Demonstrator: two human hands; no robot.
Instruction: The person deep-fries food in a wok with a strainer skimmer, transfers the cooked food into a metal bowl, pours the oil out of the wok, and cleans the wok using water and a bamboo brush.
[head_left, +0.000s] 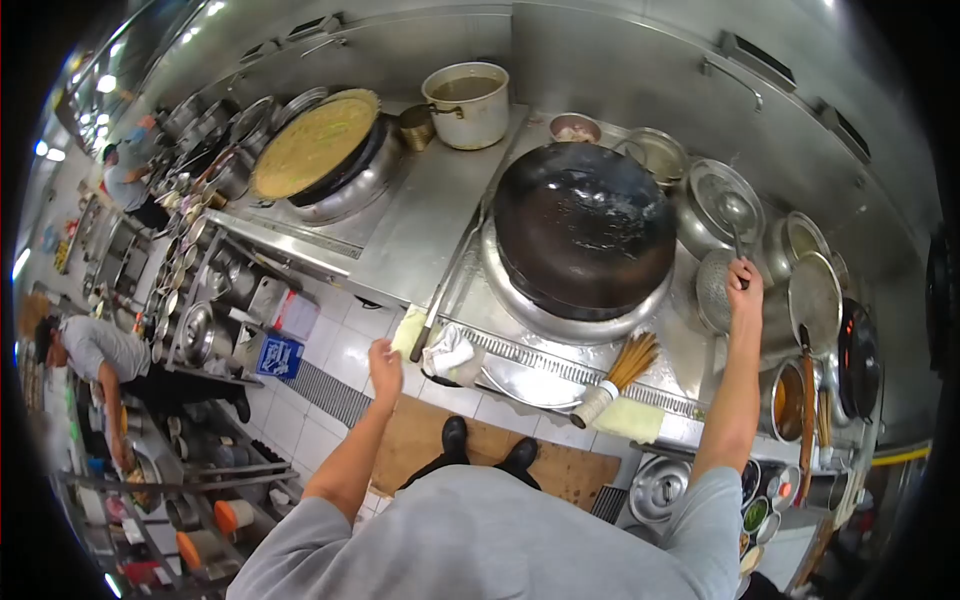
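Note:
My right hand point(743, 283) is closed around the handle of a ladle point(737, 215), whose bowl rests over a pot with a perforated strainer point(712, 190). My left hand point(384, 372) hovers in front of the stove edge, loosely open and seemingly holding nothing; its fingers are slightly blurred. Close to it are a long-handled tool point(432, 322) leaning on the counter and a bunched white cloth point(447, 350). Between my hands a large dark wok point(585, 235), wet and shiny inside, sits on the round burner ring point(510, 285). A bamboo brush point(622, 372) lies at the stove's front.
Left on the counter are a wide pan of yellowish food point(315, 145) and a deep pot point(467, 105). Several pots and strainers crowd the right, with a dark pan point(858, 360). A folded cloth point(628, 420) lies on the front edge. A co-worker point(110, 350) bends at the far left.

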